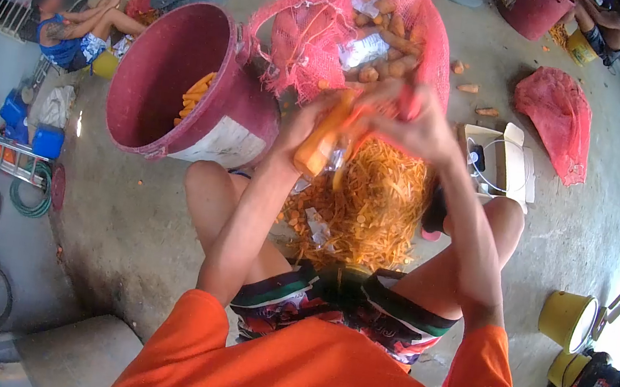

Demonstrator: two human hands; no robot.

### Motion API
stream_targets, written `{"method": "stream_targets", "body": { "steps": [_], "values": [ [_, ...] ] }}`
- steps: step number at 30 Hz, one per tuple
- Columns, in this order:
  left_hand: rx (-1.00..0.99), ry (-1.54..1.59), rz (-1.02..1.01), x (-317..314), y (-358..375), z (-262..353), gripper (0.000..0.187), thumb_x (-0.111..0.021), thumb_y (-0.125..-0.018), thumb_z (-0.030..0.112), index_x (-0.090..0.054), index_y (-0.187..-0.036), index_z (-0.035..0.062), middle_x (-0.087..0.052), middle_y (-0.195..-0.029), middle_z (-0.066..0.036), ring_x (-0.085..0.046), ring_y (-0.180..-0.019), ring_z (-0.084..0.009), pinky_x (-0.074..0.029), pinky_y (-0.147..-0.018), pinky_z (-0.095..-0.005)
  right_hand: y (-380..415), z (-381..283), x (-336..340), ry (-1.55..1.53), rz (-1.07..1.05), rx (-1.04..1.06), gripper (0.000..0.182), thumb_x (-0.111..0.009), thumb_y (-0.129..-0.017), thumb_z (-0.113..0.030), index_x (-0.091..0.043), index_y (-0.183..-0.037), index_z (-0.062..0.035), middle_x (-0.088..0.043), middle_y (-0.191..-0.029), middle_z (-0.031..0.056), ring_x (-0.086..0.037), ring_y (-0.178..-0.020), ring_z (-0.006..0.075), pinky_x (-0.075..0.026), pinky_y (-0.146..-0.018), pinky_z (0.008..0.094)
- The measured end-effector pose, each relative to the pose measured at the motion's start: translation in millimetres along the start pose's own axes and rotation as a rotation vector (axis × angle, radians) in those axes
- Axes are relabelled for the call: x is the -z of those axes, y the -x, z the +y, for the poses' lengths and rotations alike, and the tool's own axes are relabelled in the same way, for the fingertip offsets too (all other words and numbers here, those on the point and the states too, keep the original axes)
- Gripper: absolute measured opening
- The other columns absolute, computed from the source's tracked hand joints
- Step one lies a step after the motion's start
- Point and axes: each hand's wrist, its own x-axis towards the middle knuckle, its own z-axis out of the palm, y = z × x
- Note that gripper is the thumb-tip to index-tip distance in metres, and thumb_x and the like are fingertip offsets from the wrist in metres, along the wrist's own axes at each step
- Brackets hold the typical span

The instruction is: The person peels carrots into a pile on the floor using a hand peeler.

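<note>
My left hand [304,125] is closed round a large carrot [319,147], which it holds at a slant above a heap of orange peelings [381,210]. Close beside the carrot, my right hand [422,134] grips a red-handled peeler [410,102]. Motion blurs that hand, and the peeler's blade cannot be made out. Just beyond both hands lies an open pink mesh sack [300,18] with unpeeled carrots [397,66] and scraps of clear plastic inside.
A large maroon tub [182,38] holding peeled carrots [197,94] leans at my left. Right of the peelings stands an open cardboard box [518,169] with a white cable. A flattened pink sack [555,119] lies further right. Other people [67,28] sit at upper left and upper right.
</note>
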Motion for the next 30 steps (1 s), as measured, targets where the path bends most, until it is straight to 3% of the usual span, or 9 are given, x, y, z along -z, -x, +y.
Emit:
{"method": "stream_targets", "body": {
  "steps": [2, 9, 11, 15, 17, 21, 24, 25, 30],
  "values": [
    [-0.003, 0.071, -0.055, 6.0, -3.8, -3.0, 0.031, -0.057, -0.103, 0.033, -0.060, -0.121, 0.0078, -0.068, -0.092, -0.010, -0.068, -0.074, -0.0179, -0.057, -0.062, -0.0290, -2.8, -1.5, -1.5, 0.073, -0.102, 0.053, 0.016, -0.076, -0.087, -0.003, -0.075, -0.103, -0.0020, -0.076, -0.099, 0.0074, -0.071, -0.091, 0.0153, -0.055, -0.085, 0.0294],
    [-0.104, -0.222, 0.075, -4.2, 5.1, 2.7, 0.029, -0.054, -0.105, 0.030, -0.058, -0.123, 0.0076, -0.067, -0.094, -0.007, -0.069, -0.080, -0.0185, -0.058, -0.068, -0.0294, -1.2, 24.7, 19.0, -0.019, 0.253, -0.132, 0.019, -0.078, -0.084, -0.005, -0.074, -0.102, 0.0001, -0.076, -0.101, 0.0089, -0.071, -0.090, 0.0154, -0.056, -0.079, 0.0285],
    [-0.141, -0.182, 0.058, 2.8, 0.1, -1.9, 0.029, -0.055, -0.105, 0.030, -0.059, -0.123, 0.0072, -0.067, -0.095, -0.007, -0.069, -0.082, -0.0186, -0.058, -0.068, -0.0298, 2.9, 0.6, -3.3, -0.188, -0.036, -0.094, 0.019, -0.077, -0.085, -0.002, -0.073, -0.103, 0.0001, -0.076, -0.101, 0.0097, -0.072, -0.092, 0.0160, -0.057, -0.078, 0.0291],
    [-0.135, -0.094, 0.110, -3.3, 2.5, -9.9, 0.028, -0.055, -0.105, 0.029, -0.060, -0.121, 0.0063, -0.067, -0.094, -0.006, -0.069, -0.086, -0.0187, -0.058, -0.067, -0.0310, -1.1, 6.0, -9.5, 0.008, -0.109, 0.065, 0.019, -0.077, -0.086, -0.002, -0.073, -0.104, 0.0002, -0.077, -0.101, 0.0088, -0.071, -0.093, 0.0149, -0.058, -0.077, 0.0295],
    [-0.169, -0.173, 0.131, -5.6, 1.9, -10.0, 0.029, -0.057, -0.104, 0.030, -0.061, -0.120, 0.0062, -0.068, -0.092, -0.007, -0.069, -0.081, -0.0196, -0.057, -0.063, -0.0308, 2.8, 51.8, 5.8, 0.034, 0.137, -0.184, 0.019, -0.077, -0.086, -0.004, -0.072, -0.104, 0.0011, -0.077, -0.097, 0.0066, -0.070, -0.090, 0.0130, -0.057, -0.077, 0.0300],
    [-0.024, -0.104, 0.098, 4.9, 2.8, -0.5, 0.031, -0.057, -0.103, 0.033, -0.061, -0.119, 0.0061, -0.068, -0.090, -0.007, -0.069, -0.070, -0.0214, -0.056, -0.062, -0.0294, -5.2, 48.3, 30.1, 0.045, 0.274, -0.148, 0.022, -0.079, -0.085, -0.005, -0.073, -0.106, -0.0004, -0.076, -0.105, 0.0081, -0.070, -0.094, 0.0151, -0.057, -0.085, 0.0309],
    [-0.119, -0.095, 0.121, -5.0, 0.5, -4.7, 0.029, -0.056, -0.103, 0.032, -0.062, -0.117, 0.0068, -0.070, -0.096, -0.008, -0.069, -0.077, -0.0179, -0.056, -0.062, -0.0278, 4.1, 4.6, -6.4, -0.202, -0.009, -0.135, 0.025, -0.080, -0.082, -0.003, -0.075, -0.106, -0.0048, -0.075, -0.100, 0.0068, -0.070, -0.090, 0.0156, -0.055, -0.085, 0.0309],
    [-0.123, -0.098, 0.120, -6.0, -2.3, -4.2, 0.029, -0.056, -0.103, 0.032, -0.062, -0.117, 0.0068, -0.070, -0.096, -0.008, -0.069, -0.077, -0.0179, -0.056, -0.062, -0.0278, -2.2, -3.6, -11.2, -0.046, -0.104, 0.050, 0.023, -0.080, -0.082, -0.003, -0.076, -0.105, -0.0041, -0.076, -0.100, 0.0065, -0.070, -0.092, 0.0148, -0.056, -0.082, 0.0313],
    [-0.045, -0.123, 0.101, 0.0, 2.9, -9.1, 0.030, -0.053, -0.105, 0.034, -0.063, -0.118, 0.0081, -0.069, -0.090, -0.006, -0.068, -0.073, -0.0140, -0.056, -0.061, -0.0263, -4.3, 41.8, 18.0, -0.101, 0.188, -0.217, 0.018, -0.075, -0.088, -0.002, -0.072, -0.105, 0.0003, -0.076, -0.097, 0.0101, -0.072, -0.085, 0.0143, -0.058, -0.072, 0.0279]
  ]
}}
